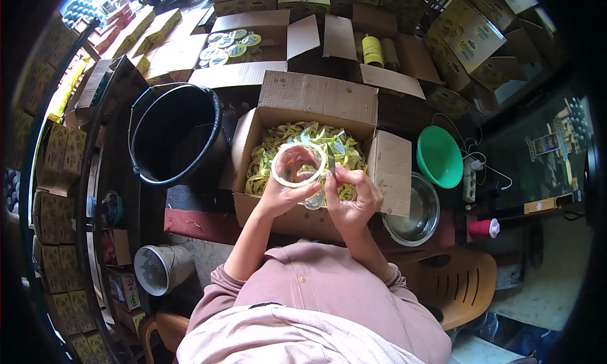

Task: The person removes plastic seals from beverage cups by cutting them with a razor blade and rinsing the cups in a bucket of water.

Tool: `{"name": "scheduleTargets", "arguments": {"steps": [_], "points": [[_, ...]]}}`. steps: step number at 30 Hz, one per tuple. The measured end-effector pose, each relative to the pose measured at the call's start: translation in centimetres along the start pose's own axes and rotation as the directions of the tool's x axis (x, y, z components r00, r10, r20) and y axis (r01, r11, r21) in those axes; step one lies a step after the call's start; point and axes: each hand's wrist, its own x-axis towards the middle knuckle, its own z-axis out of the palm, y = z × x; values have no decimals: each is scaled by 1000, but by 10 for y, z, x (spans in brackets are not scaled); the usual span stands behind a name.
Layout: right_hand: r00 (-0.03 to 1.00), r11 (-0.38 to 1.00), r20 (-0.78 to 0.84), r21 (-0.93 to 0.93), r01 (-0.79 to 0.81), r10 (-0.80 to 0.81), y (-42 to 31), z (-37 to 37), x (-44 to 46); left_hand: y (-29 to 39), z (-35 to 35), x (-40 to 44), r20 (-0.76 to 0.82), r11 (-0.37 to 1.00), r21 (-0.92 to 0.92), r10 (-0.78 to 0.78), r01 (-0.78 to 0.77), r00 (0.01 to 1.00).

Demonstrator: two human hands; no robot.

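- Holds a clear, white-rimmed plastic cup (297,155) in the left hand (281,198), with fingers curled closed around it, above the open cardboard box (319,93) of yellow-green strips (264,157).
- Pinches a thin dark blade-like piece (331,157) in the right hand (354,203), with fingertips together, also above the box.
- Left of the box: black bucket (219,127).
- Right of the box: green bowl (439,157), metal basin (414,222).

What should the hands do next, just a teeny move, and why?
I'd guess the right hand should ease the thin dark piece gently to the rim of the clear cup. It's pinched right beside that rim, and the left hand holds the cup over the box of yellow strips.
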Motion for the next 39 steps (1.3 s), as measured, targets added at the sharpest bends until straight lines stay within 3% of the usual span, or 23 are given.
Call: {"name": "scheduleTargets", "arguments": {"steps": [8,14,17,23,32,39], "points": [[998,994,-23,-86,60,-62,1,3,-1,4,6,-1,-31,993,116,12,-9,999],[996,992,34,-102,81,-78,11,2,2,8,5,1,80,961,267,53,-72,995],[1000,999,5,20,27,-27,12,1,5,10,9,1,58,978,201,38,-49,998],[997,998,-28,5,-69,69,7,-4,-2,4,8,1,-11,997,69,20,-19,1000],[1000,999,14,-41,21,-21,9,-5,-5,12,4,2,78,975,222,15,-32,997],[997,997,48,-41,58,-56,11,-6,-2,12,1,1,90,975,222,-1,-19,996]]}}
